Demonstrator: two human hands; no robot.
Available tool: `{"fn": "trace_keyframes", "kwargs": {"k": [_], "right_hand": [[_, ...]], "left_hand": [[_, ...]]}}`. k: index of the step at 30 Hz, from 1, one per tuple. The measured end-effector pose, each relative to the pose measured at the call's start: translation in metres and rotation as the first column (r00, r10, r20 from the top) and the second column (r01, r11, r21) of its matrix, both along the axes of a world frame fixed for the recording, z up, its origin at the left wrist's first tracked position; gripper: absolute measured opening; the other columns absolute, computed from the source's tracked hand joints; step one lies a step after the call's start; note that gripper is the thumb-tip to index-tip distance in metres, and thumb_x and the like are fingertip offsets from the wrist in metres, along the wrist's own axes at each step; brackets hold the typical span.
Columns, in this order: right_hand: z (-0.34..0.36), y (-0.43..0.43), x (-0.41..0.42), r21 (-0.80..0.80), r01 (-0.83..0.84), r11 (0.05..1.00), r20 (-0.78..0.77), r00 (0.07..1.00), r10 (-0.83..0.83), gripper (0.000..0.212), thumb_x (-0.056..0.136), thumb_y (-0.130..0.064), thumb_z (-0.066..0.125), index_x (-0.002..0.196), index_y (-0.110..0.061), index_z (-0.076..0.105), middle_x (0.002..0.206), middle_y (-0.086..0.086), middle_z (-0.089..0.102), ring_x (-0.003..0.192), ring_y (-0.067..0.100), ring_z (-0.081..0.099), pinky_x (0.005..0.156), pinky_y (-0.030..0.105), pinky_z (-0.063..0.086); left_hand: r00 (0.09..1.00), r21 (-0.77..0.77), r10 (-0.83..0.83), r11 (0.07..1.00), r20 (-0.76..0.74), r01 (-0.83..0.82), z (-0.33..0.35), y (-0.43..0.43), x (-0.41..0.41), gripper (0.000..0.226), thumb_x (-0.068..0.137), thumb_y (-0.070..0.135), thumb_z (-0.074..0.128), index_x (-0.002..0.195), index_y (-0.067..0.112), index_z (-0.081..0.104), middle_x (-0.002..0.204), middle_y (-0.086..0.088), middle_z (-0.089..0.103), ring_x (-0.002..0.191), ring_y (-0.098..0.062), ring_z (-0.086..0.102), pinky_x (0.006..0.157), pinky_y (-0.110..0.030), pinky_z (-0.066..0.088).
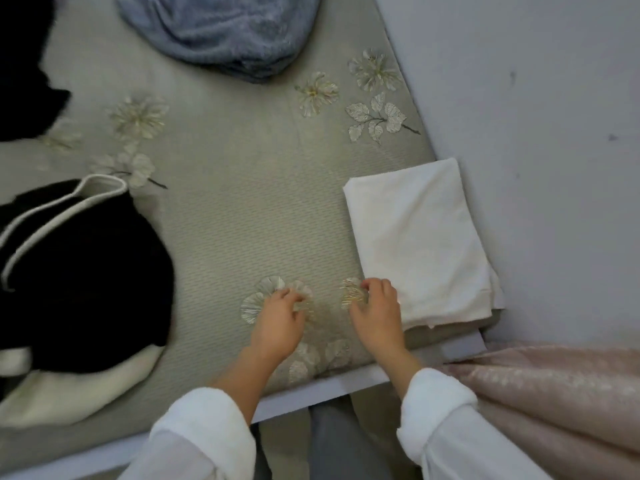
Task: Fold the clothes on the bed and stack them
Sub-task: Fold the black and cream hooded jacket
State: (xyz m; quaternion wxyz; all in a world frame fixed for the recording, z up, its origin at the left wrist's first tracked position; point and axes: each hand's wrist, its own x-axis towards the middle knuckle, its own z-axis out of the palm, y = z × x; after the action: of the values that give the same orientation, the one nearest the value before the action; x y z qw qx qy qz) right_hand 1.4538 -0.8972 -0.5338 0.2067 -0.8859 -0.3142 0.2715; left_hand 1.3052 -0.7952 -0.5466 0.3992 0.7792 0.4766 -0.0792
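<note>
A folded white garment (419, 244) lies on the bed's near right corner, next to the wall. My right hand (377, 313) hovers just left of its near edge, fingers loosely curled, holding nothing. My left hand (277, 320) is a little further left over the bedspread, fingers apart and empty. A black garment with white trim (79, 258) lies unfolded at the left. A crumpled blue fleece garment (225, 32) sits at the far side of the bed. Another black garment (24, 67) shows at the far left corner.
The bed (225, 209) has a grey-green spread embroidered with flowers. A pale wall (536, 133) runs along the right side. A pink curtain or cloth (561, 393) hangs at the near right. The bed's front edge is just before my sleeves.
</note>
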Motion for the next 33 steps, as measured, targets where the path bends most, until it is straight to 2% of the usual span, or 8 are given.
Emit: {"fn": "trace_keyframes", "kwargs": {"k": [8, 17, 21, 24, 26, 28, 31, 33], "right_hand": [[-0.02, 0.081, -0.165, -0.125, -0.267, 0.956, -0.08, 0.963, 0.258, 0.034, 0.084, -0.018, 0.065, 0.114, -0.005, 0.056, 0.118, 0.012, 0.051, 0.114, 0.028, 0.047, 0.095, 0.035, 0.036], [-0.021, 0.184, -0.321, -0.012, -0.311, 0.95, -0.104, 0.946, 0.308, 0.038, 0.088, -0.02, 0.061, 0.122, -0.006, 0.051, 0.118, 0.008, 0.051, 0.113, 0.024, 0.048, 0.091, 0.028, 0.036], [-0.019, 0.218, -0.355, -0.104, -0.462, 0.881, -0.003, 0.886, 0.465, 0.082, 0.081, -0.032, 0.067, 0.147, -0.014, 0.022, 0.146, 0.004, 0.028, 0.134, 0.024, 0.028, 0.105, 0.038, 0.031], [-0.02, 0.231, -0.367, -0.189, -0.423, 0.887, 0.053, 0.897, 0.439, 0.109, 0.075, -0.037, 0.074, 0.151, -0.028, -0.004, 0.156, -0.002, 0.001, 0.143, 0.022, 0.005, 0.112, 0.05, 0.019], [-0.023, 0.239, -0.363, -0.205, -0.326, 0.923, 0.009, 0.942, 0.335, 0.092, 0.079, -0.038, 0.071, 0.149, -0.033, 0.012, 0.157, -0.001, 0.004, 0.145, 0.023, 0.004, 0.111, 0.053, 0.017], [-0.022, 0.253, -0.352, -0.204, -0.315, 0.927, -0.119, 0.948, 0.296, 0.047, 0.089, -0.033, 0.062, 0.133, -0.026, 0.046, 0.145, 0.006, 0.037, 0.14, 0.027, 0.027, 0.11, 0.048, 0.028], [0.005, 0.273, -0.344, 0.013, -0.176, 0.984, -0.461, 0.873, 0.162, 0.014, 0.093, -0.019, 0.058, 0.105, -0.014, 0.063, 0.106, 0.004, 0.067, 0.107, 0.024, 0.06, 0.095, 0.037, 0.046], [0.034, 0.281, -0.34, 0.132, -0.121, 0.984, -0.583, 0.793, 0.176, 0.009, 0.093, -0.018, 0.058, 0.098, -0.014, 0.064, 0.099, 0.006, 0.069, 0.098, 0.021, 0.065, 0.091, 0.038, 0.052]], "left_hand": [[0.974, 0.075, 0.224, 0.972, -0.005, -0.223, -0.003, 0.037, -0.204, 0.03, 0.09, 0.006, 0.05, 0.117, 0.012, 0.062, 0.128, -0.002, 0.052, 0.116, -0.018, 0.046, 0.093, -0.025, 0.037], [0.935, 0.508, 0.342, 0.792, 0.088, -0.338, 0.03, 0.119, -0.372, 0.047, 0.076, 0.009, 0.066, 0.121, 0.01, 0.055, 0.123, -0.015, 0.048, 0.11, -0.035, 0.046, 0.087, -0.051, 0.046], [0.76, 0.2, 0.647, 0.738, 0.062, -0.644, 0.027, 0.155, -0.386, 0.077, 0.081, 0.037, 0.07, 0.144, 0.015, 0.031, 0.142, -0.011, 0.033, 0.13, -0.029, 0.027, 0.102, -0.05, 0.031], [0.722, 0.039, 0.686, 0.722, 0.089, -0.691, 0.022, 0.172, -0.385, 0.046, 0.091, 0.039, 0.058, 0.132, 0.021, 0.048, 0.138, -0.002, 0.043, 0.131, -0.023, 0.031, 0.103, -0.041, 0.034], [0.604, -0.085, 0.761, 0.635, 0.237, -0.767, 0.028, 0.185, -0.388, 0.014, 0.098, 0.029, 0.047, 0.103, 0.028, 0.06, 0.113, 0.005, 0.059, 0.114, -0.018, 0.05, 0.088, -0.028, 0.041], [0.483, -0.253, 0.825, 0.554, 0.294, -0.793, 0.034, 0.196, -0.394, 0.019, 0.1, 0.028, 0.043, 0.089, 0.031, 0.059, 0.096, 0.009, 0.062, 0.098, -0.012, 0.059, 0.081, -0.026, 0.047], [0.425, -0.45, 0.862, 0.506, 0.276, -0.736, 0.043, 0.207, -0.403, 0.014, 0.095, 0.038, 0.053, 0.106, 0.031, 0.056, 0.106, 0.008, 0.061, 0.103, -0.011, 0.058, 0.084, -0.03, 0.049], [0.413, -0.571, 0.886, 0.453, 0.208, -0.684, 0.05, 0.209, -0.398, 0.05, 0.085, 0.043, 0.066, 0.126, 0.028, 0.042, 0.117, 0.003, 0.056, 0.106, -0.013, 0.058, 0.089, -0.034, 0.05]]}}
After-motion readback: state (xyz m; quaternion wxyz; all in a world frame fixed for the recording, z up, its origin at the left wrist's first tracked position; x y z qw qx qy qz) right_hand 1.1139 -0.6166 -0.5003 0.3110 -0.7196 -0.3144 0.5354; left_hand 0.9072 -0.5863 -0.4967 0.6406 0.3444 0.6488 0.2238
